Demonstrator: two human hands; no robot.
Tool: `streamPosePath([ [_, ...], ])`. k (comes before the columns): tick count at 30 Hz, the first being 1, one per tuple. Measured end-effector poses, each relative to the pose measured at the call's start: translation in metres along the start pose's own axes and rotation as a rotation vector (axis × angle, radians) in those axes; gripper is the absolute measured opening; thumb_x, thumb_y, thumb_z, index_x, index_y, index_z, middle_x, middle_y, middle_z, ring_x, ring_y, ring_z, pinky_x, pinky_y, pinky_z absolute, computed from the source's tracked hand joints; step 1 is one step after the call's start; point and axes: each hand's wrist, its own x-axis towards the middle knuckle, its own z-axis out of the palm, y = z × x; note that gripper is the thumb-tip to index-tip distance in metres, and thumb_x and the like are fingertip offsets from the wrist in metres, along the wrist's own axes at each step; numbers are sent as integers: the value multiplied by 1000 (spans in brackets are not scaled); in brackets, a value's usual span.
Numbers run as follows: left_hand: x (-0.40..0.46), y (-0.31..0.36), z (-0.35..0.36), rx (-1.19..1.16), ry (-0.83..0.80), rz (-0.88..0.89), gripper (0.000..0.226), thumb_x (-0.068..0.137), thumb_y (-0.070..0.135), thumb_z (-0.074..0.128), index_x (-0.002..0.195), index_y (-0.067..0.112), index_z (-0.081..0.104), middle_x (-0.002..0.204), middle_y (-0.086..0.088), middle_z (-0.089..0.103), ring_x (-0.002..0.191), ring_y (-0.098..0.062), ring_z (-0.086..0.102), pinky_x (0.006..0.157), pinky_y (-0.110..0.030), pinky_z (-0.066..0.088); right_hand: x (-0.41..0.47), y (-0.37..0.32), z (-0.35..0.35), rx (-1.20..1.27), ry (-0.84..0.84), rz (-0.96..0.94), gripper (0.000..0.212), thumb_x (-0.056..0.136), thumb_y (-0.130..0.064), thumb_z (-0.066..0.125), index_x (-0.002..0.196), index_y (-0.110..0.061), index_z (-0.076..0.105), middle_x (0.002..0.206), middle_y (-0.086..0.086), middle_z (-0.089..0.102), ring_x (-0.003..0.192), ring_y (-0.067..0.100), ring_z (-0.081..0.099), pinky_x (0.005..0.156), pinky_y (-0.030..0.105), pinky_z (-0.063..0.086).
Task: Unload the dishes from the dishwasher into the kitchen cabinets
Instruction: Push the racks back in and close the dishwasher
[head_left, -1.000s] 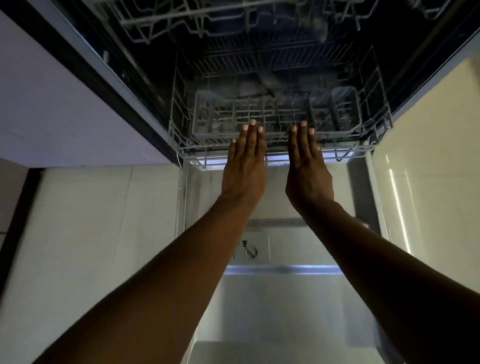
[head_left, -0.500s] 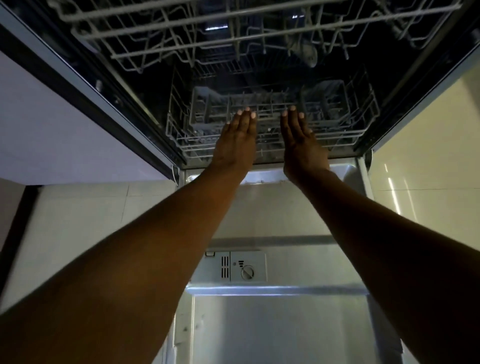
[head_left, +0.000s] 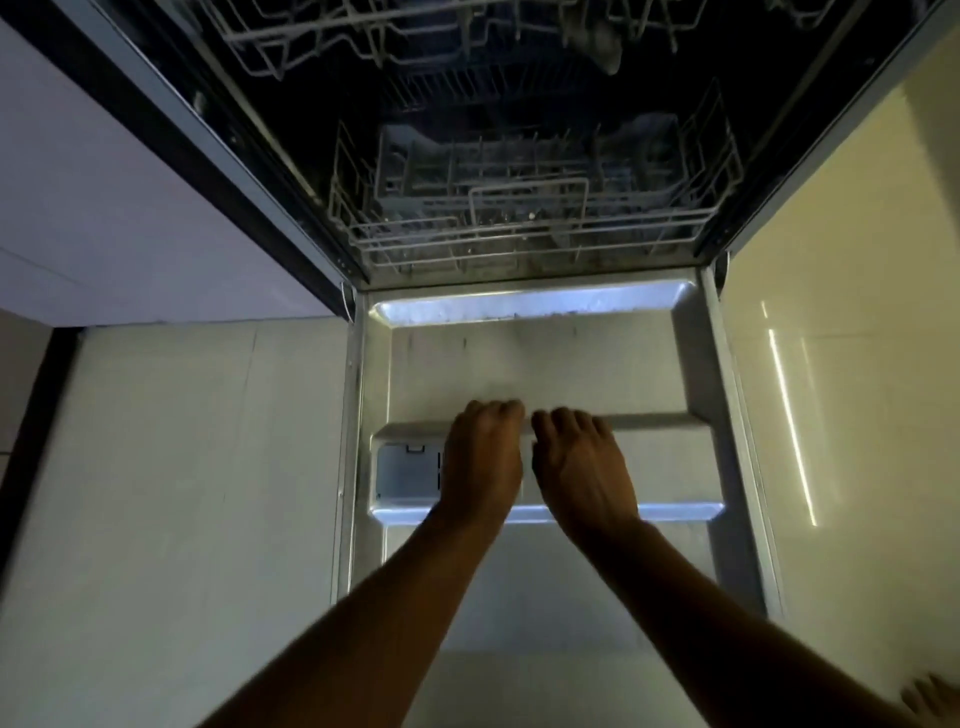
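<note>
A pale cabinet front (head_left: 104, 171) filled the upper left of the frame, with light floor tiles (head_left: 171, 493) below it. At centre, the open dishwasher door (head_left: 545, 364) lay flat, its detergent compartment (head_left: 405, 473) at the lower left of the door panel. The person's left hand (head_left: 483, 457) and right hand (head_left: 582, 467) hovered side by side over the middle of the door, palms down, fingers curled under at the knuckles and holding nothing; whether they touched the door could not be told. Above them, at upper centre, the lower rack (head_left: 519, 223) sat pushed inside the dark tub, with no dishes to be seen in it, and the upper rack (head_left: 415, 31) ran along the top edge. A glossy cream panel (head_left: 831, 364) stood at the right, and a bare foot (head_left: 930, 701) showed in the lower right corner.
</note>
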Motion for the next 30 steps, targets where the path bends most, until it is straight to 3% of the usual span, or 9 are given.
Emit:
streamPosePath([
  [4,-112,-30,24,38,-122,25,39,63,0,82,99,8,72,96,-7,73,90,-24,70,76,-34,59,-103,-9,18,38,-91,19,43,64,-9,78,105,-5,63,96,12,61,86,31,61,75,39,51],
  [7,-177,-40,25,122,-253,65,39,51,7,89,87,10,73,84,-5,71,75,-22,69,64,-31,59,-178,-17,12,92,-189,17,61,56,-20,83,111,-9,60,105,9,63,94,26,61,79,36,54],
  [11,-233,-43,21,161,-357,44,43,48,20,92,84,14,70,80,-1,67,68,-18,66,55,-28,57,-261,-24,15,42,-404,-16,106,31,-43,91,122,-9,48,113,14,67,108,30,50,76,39,57],
  [17,-301,-22,26,87,-427,-61,93,37,42,95,115,13,53,112,-9,70,95,-27,71,74,-35,58,-317,-25,20,73,-607,59,137,22,-54,91,139,-7,37,127,18,61,120,37,48,82,43,53],
  [18,-311,-17,33,110,-450,-62,97,44,43,93,126,11,51,130,-12,59,111,-30,64,84,-38,55,-322,-24,24,59,-617,55,139,24,-53,92,141,-8,33,132,20,56,122,40,51,86,44,50],
  [20,-324,-9,50,174,-507,-44,102,72,46,77,149,10,19,152,-9,7,143,-31,18,112,-45,31,-330,-19,33,27,-609,44,137,31,-49,93,145,-9,28,143,25,42,128,42,45,96,48,40],
  [22,-327,-4,70,223,-576,-69,109,79,53,66,149,13,-6,151,-10,-18,145,-34,-10,119,-48,9,-334,-12,48,20,-572,59,135,41,-43,93,150,-12,18,153,25,23,138,43,28,106,51,28],
  [26,-333,0,123,414,-532,19,135,57,73,70,151,12,-6,157,-23,-11,142,-50,-8,113,-64,8,-343,3,87,-53,-523,31,134,53,-38,90,153,-14,4,158,20,3,145,40,6,114,52,13],
  [30,-337,-6,161,514,-556,46,137,62,60,77,150,13,-16,156,-24,-17,142,-50,-9,112,-66,8,-347,15,110,-117,-536,-19,124,67,-29,83,152,-14,-6,159,17,-9,146,37,-5,117,49,5],
])
